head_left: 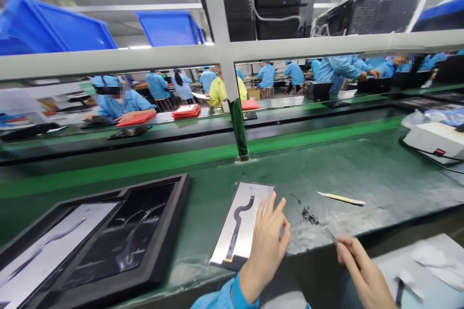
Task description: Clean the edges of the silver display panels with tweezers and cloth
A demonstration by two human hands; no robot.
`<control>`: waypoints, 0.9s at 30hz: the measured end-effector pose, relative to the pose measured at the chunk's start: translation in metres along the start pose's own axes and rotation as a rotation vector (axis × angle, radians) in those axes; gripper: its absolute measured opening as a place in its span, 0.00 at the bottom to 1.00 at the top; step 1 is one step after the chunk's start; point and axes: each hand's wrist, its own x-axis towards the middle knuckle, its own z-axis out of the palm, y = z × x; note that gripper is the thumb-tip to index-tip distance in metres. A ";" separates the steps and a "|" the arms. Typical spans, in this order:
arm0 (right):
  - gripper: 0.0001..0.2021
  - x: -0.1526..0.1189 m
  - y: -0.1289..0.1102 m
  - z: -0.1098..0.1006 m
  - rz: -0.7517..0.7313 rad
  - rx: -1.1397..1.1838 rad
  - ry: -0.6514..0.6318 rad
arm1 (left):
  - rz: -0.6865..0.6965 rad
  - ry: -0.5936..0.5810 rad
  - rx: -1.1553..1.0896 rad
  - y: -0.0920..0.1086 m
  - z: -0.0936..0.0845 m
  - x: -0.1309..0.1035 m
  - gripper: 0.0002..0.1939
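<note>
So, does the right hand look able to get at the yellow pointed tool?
Probably yes: nothing visible stands between the right hand and the yellow pointed tool, though that hand holds tweezers.

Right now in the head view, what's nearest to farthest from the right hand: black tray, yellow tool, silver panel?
1. Yellow tool, just beyond the right hand.
2. Silver panel, partly under the left hand.
3. Black tray, far left.

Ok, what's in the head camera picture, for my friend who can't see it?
The left hand touches a display panel with a dark ribbon cable, while the right hand holds tweezers near black specks on a green workbench. A black tray holds more panels.
</note>
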 end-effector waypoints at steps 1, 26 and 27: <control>0.20 0.012 -0.001 -0.003 -0.026 -0.039 0.019 | -0.005 -0.030 0.033 -0.002 0.007 0.008 0.09; 0.20 0.039 -0.023 0.038 -0.173 0.142 0.229 | 0.214 -0.008 0.466 -0.057 0.000 -0.111 0.31; 0.21 0.022 -0.025 0.050 -0.092 0.203 0.106 | 0.269 0.030 0.471 -0.057 -0.002 -0.107 0.29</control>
